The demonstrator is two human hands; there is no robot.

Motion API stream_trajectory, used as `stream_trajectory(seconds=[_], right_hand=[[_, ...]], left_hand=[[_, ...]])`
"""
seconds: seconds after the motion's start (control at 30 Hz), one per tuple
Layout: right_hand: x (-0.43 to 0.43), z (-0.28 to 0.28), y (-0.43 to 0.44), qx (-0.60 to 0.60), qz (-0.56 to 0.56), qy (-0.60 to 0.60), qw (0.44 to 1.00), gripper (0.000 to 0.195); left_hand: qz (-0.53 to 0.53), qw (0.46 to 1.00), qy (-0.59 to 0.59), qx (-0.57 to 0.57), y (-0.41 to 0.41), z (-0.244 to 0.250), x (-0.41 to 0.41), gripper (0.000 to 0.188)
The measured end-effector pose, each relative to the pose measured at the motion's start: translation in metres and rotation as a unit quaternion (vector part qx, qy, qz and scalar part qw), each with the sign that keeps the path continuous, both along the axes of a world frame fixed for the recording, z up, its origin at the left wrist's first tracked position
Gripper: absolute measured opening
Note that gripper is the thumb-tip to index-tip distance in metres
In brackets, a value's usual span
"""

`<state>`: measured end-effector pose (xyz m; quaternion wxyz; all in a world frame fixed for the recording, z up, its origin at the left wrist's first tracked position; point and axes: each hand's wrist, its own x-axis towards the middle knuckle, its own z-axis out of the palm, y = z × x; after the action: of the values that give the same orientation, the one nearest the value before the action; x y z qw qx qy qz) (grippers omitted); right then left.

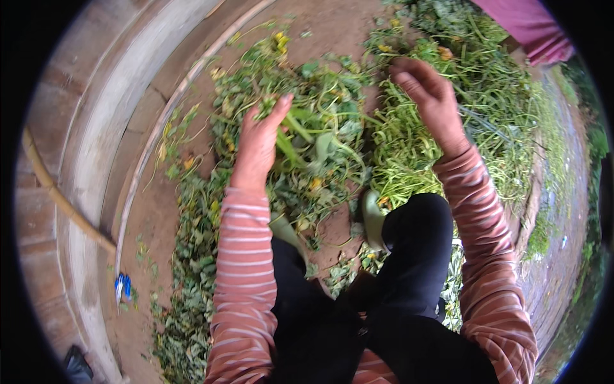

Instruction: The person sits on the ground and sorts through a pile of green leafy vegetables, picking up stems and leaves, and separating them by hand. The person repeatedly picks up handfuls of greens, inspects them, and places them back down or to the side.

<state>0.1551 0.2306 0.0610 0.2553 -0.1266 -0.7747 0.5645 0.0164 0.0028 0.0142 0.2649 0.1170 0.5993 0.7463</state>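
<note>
My left hand (261,139) is closed around a bunch of green leafy stems (292,139), held over a heap of wilted leaves and vines (331,110) on the ground. My right hand (429,98) is raised to the right, above a pile of pale green stems (407,144). Its fingers are bent and slightly blurred, and whether a thin stem lies between them cannot be told. Both piles lie in front of my green boots (373,221).
A pole (168,103) curves along the bare soil at left, beside a concrete ledge (103,125). A blue object (123,287) lies near its end. Pink cloth (532,29) shows at upper right. More leaves (192,288) lie beside my left leg.
</note>
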Motion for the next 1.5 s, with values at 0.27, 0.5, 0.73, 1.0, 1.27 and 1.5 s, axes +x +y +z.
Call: stream_trajectory(seconds=[0.27, 0.5, 0.73, 1.0, 1.27, 1.5], right_hand=[[-0.061, -0.061, -0.087, -0.033, 0.231, -0.089, 0.968, 0.102], [-0.075, -0.075, -0.094, -0.187, 0.322, -0.163, 0.914, 0.064], [-0.07, -0.084, -0.114, -0.325, 0.308, -0.118, 0.886, 0.055], [-0.064, -0.094, -0.11, -0.333, 0.309, -0.146, 0.878, 0.018], [-0.066, -0.064, -0.086, -0.367, 0.191, -0.108, 0.904, 0.019], [-0.083, -0.035, -0.039, -0.484, 0.204, 0.048, 0.85, 0.023]], left_hand=[[-0.064, 0.987, -0.063, 0.13, 0.002, -0.012, -0.007, 0.025], [-0.088, 0.995, 0.051, 0.015, 0.011, -0.013, -0.003, 0.021], [-0.044, 0.956, 0.266, -0.112, 0.019, -0.02, -0.005, 0.021], [-0.017, 0.888, 0.398, -0.229, 0.028, -0.007, 0.003, 0.034], [-0.163, 0.97, 0.183, -0.002, 0.015, -0.001, -0.008, 0.041], [-0.175, 0.969, 0.176, 0.003, 0.009, -0.005, -0.009, 0.031]])
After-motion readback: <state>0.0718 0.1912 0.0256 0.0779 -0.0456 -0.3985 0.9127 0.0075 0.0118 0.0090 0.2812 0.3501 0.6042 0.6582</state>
